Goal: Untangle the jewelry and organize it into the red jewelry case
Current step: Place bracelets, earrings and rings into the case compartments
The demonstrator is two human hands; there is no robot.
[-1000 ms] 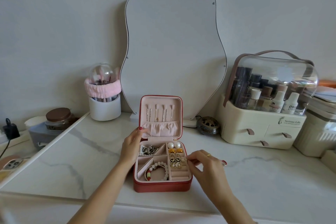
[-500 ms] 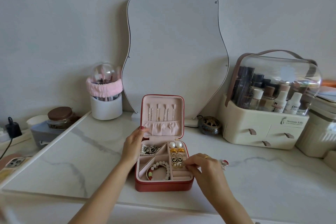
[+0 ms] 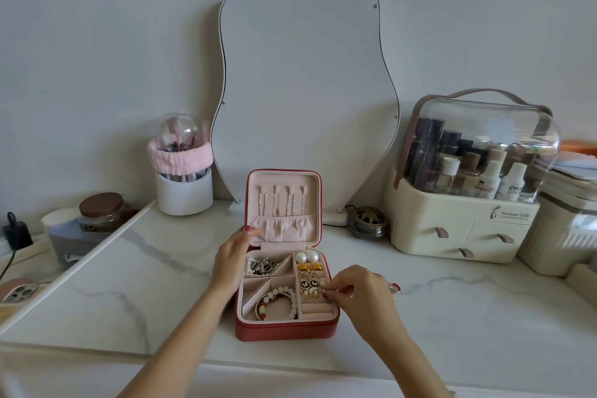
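Head view showed the red jewelry case (image 3: 284, 331) standing open on the white marble tabletop (image 3: 452, 317), in front of a wavy mirror (image 3: 307, 90), with its lid (image 3: 284, 205) upright. Thin chains hung from the hooks inside the lid above a gathered pink pocket. The left hand (image 3: 231, 262) rested against the left side of the case, its thumb pressed on the lower left corner of the lid. The right hand (image 3: 363, 297) reached over the right edge of the tray, thumb and forefinger pinched on a small gold earring (image 3: 323, 292) at the ring-roll section. Just beside it in that section lay dark round earrings (image 3: 308, 284), with gold pieces (image 3: 310, 267) and two pearl earrings (image 3: 307, 257) farther back. A tangled silver chain (image 3: 261, 265) occupied the rear left compartment, and a beaded bracelet (image 3: 277, 302) lay in the front left compartment. A red-stoned ring (image 3: 394, 288) lay on the tabletop just beyond the right hand. A cosmetics organizer (image 3: 465, 223) stood to the right, a brush holder (image 3: 184, 191) with a pink band to the left.
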